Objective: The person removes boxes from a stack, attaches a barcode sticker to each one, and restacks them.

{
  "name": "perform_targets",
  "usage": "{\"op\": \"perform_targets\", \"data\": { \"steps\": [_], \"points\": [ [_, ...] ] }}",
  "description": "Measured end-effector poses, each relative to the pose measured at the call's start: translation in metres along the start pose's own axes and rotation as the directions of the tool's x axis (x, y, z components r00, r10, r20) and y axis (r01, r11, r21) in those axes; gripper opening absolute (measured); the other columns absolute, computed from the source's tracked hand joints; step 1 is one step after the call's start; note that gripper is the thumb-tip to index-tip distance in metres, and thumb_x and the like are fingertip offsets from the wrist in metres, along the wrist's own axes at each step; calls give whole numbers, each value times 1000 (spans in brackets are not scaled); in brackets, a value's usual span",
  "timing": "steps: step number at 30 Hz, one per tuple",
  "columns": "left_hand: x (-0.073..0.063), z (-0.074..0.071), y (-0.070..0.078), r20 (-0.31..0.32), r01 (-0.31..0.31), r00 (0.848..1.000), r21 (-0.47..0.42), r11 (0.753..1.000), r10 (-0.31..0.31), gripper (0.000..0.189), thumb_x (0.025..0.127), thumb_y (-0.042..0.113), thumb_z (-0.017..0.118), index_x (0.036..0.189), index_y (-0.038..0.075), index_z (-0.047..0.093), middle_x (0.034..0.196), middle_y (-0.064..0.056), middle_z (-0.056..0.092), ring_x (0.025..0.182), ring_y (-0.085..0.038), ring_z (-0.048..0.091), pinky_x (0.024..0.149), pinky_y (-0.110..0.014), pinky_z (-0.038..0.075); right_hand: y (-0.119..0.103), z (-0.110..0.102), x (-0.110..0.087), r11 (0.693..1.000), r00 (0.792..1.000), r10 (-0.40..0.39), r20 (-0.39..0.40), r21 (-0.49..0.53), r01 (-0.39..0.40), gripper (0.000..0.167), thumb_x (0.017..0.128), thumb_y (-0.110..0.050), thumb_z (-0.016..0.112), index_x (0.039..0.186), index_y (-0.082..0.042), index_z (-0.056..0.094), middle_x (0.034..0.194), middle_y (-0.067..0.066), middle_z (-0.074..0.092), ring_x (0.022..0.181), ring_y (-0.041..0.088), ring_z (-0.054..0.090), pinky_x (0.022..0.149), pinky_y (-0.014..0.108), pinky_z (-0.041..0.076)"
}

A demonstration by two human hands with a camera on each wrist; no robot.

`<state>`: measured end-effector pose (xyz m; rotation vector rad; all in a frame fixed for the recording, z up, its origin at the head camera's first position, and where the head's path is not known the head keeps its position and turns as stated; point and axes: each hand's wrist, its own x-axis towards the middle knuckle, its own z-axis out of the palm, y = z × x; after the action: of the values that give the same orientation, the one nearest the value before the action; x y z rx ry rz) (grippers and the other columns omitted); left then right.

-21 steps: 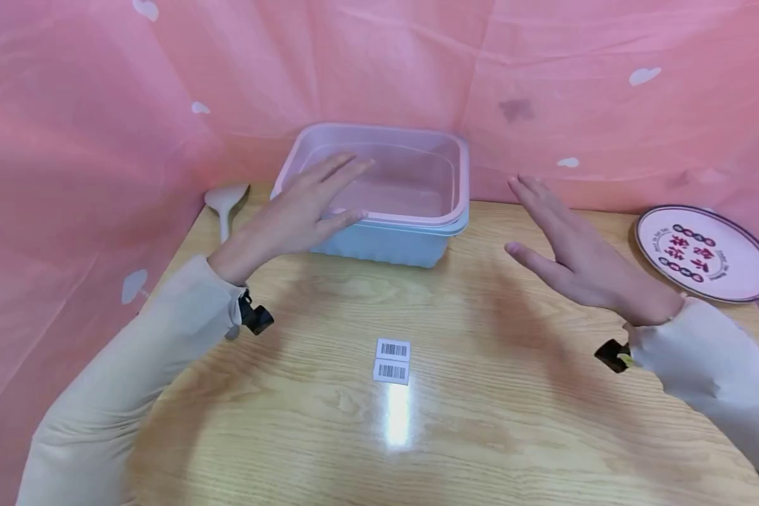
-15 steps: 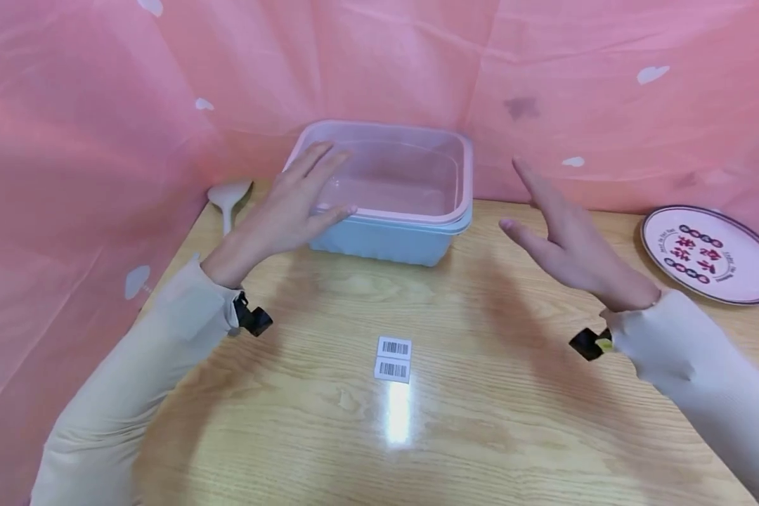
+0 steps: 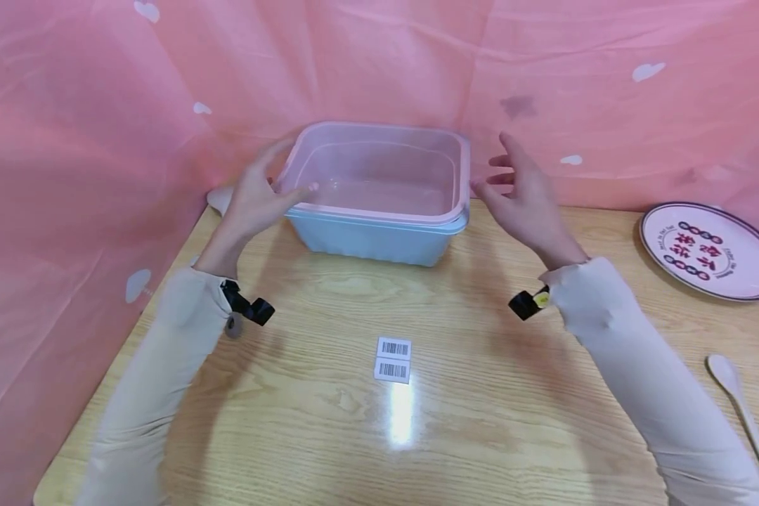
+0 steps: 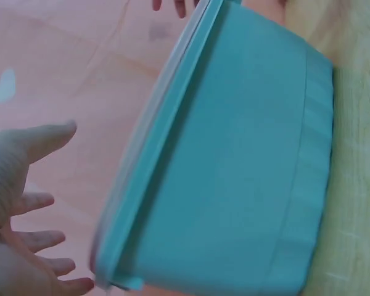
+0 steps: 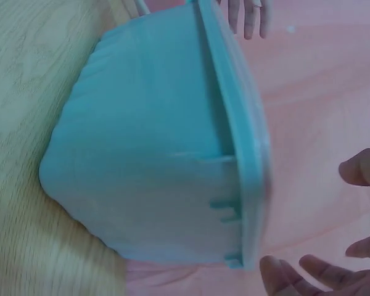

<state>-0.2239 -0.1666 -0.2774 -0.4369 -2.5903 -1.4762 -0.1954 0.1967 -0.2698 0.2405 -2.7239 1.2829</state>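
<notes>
Left hand [image 3: 249, 202] and right hand [image 3: 526, 202], both spread and empty, flanked the bins [image 3: 373, 240]. Gripping the rims [image 3: 386, 216] evenly seemed wisest.

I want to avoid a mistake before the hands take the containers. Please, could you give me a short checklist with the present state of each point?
1. Pink container nested in blue container: ok, its rim sits over the blue one.
2. Blue container standing upright on the table: ok.
3. Left hand gripping the left end: not ok, it is beside it, holding nothing.
4. Right hand gripping the right end: not ok, it also holds nothing.
5. Nothing trapped between the two containers: cannot tell, the walls hide it.
6. Plate apart from the containers: ok, it lies off to the right.
</notes>
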Motion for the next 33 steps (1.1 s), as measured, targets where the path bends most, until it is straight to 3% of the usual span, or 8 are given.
{"op": "perform_targets", "data": {
  "steps": [3,5,7,9,12,17,26,33],
  "points": [
    [1,0,-11,-15,102,994,-113,988,-104,77,80,19,78,147,24,40,155,5,34,142,-16,29,114,-45,33,2,13,6,1000,1000,3,1,-25,-3,81,93,-32,61,155,-11,14,140,22,45,113,36,58,94,50,52],
    [1,3,-17,20,166,986,-189,968,-165,86,78,19,80,150,24,33,158,1,28,144,-20,28,115,-44,33,3,20,8,998,1000,14,-3,-61,-14,81,91,-33,62,153,-5,17,135,25,46,108,37,59,88,49,55],
    [2,7,-23,78,197,980,-252,947,-183,95,77,16,82,153,22,26,159,-5,27,144,-26,30,115,-45,33,5,26,10,994,1000,24,-12,-102,-25,78,90,-34,64,150,0,26,130,26,47,102,36,58,80,45,56],
    [2,11,-25,127,229,971,-257,939,-202,106,75,16,84,155,20,14,160,-9,23,144,-26,29,116,-43,31,6,31,11,989,999,35,-22,-141,-38,69,89,-34,65,142,2,39,123,26,49,99,35,54,76,40,53],
    [3,12,-27,152,207,974,-290,935,-169,108,72,10,85,154,16,14,155,-13,31,139,-30,37,115,-46,32,3,38,16,986,999,36,-28,-161,-40,49,87,-30,66,119,5,55,107,24,52,99,32,45,75,36,43],
    [5,12,-34,128,172,982,-283,944,-140,99,68,5,87,148,9,28,147,-16,41,134,-34,41,112,-49,34,-3,45,22,978,998,50,-28,-201,-55,28,82,-19,64,91,7,59,85,18,51,105,31,37,80,37,36],
    [10,18,-44,97,99,992,-257,961,-76,102,68,13,89,150,13,28,148,-11,42,135,-31,40,114,-46,32,-14,38,30,962,986,169,-7,-218,-166,22,79,-7,60,93,10,60,104,18,48,108,30,35,84,38,43],
    [7,22,-48,24,56,998,-160,985,-53,102,67,19,90,150,14,30,146,-13,46,133,-29,44,113,-41,34,-18,35,34,948,975,221,13,-236,-212,21,76,-3,59,92,10,63,111,18,43,109,31,34,90,40,40]
  ]
}}
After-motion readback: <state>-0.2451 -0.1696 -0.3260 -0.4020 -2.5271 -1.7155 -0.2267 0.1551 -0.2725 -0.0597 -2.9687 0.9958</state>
